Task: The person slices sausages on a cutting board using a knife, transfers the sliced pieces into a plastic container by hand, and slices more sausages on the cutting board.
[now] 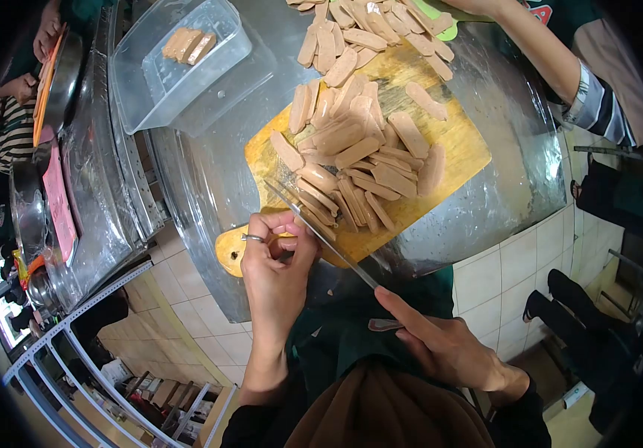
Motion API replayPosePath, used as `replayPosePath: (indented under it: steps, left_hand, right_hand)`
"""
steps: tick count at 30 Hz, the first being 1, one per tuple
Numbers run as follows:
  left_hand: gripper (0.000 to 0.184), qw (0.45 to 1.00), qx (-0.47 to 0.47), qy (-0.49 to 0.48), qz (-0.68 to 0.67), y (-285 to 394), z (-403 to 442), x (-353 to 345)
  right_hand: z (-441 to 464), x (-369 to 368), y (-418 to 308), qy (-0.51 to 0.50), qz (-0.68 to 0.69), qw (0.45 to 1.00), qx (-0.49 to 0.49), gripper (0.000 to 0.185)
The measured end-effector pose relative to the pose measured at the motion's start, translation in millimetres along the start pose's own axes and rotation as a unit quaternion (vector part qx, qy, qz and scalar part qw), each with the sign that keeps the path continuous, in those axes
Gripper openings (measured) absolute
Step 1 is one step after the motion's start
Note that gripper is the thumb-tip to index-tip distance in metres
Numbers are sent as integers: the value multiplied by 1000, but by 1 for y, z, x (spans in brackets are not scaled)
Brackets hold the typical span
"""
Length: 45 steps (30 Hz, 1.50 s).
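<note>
My right hand (448, 343) grips a knife (340, 256), its index finger stretched along the back. The long blade slants up and left across the near side of a yellow cutting board (460, 142). Close against the blade, my left hand (280, 250), with a ring on one finger, has its fingers curled and pinched together. What they hold, if anything, is hidden. Just beyond the blade lie long slices of sausage (314, 207). A heap of light-brown sausage slices (340, 138) covers much of the board.
More slices (381, 26) lie at the far end of the metal table (486, 216). A clear plastic tub (138, 97) with a few sausage pieces (187, 46) stands at the back left. Another person's arm (538, 52) reaches in at upper right. Other hands (47, 37) hold an orange-rimmed item at upper left.
</note>
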<state>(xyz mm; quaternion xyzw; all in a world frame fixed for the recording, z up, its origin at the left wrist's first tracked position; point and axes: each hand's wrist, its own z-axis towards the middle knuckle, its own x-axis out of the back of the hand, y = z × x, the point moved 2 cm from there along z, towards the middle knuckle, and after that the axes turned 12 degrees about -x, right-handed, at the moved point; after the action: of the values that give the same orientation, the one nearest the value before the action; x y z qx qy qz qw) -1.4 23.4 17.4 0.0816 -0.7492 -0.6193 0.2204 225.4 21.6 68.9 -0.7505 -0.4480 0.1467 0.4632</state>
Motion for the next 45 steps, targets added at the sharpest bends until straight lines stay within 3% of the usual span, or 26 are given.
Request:
replayPosePath:
  steps: [7, 10, 16, 22, 31, 36, 43, 45]
  left_hand:
    - [21, 996, -45, -8, 72, 4, -2, 0]
    - [22, 997, -17, -13, 79, 5, 0, -1]
    - [21, 996, 11, -8, 84, 7, -1, -3]
    - [19, 997, 12, 10, 74, 8, -2, -6]
    - [19, 997, 25, -3, 77, 10, 1, -5]
    - [19, 997, 21, 5, 80, 7, 0, -6]
    - [19, 997, 10, 10, 73, 5, -1, -6]
    - [18, 998, -4, 15, 53, 1, -1, -6]
  right_hand:
    - [1, 1, 1, -47, 10, 998, -36, 79]
    - [4, 1, 1, -23, 28, 999, -13, 79]
    - [14, 2, 3, -80, 11, 994, -72, 75]
    - [41, -4, -2, -27, 30, 999, 3, 74]
    - [24, -4, 5, -44, 31, 997, -56, 70]
    - [61, -7, 3, -14, 21, 999, -21, 69]
    - [38, -15, 10, 37, 28, 999, 6, 67]
    - [39, -8, 10, -2, -19, 999, -46, 67]
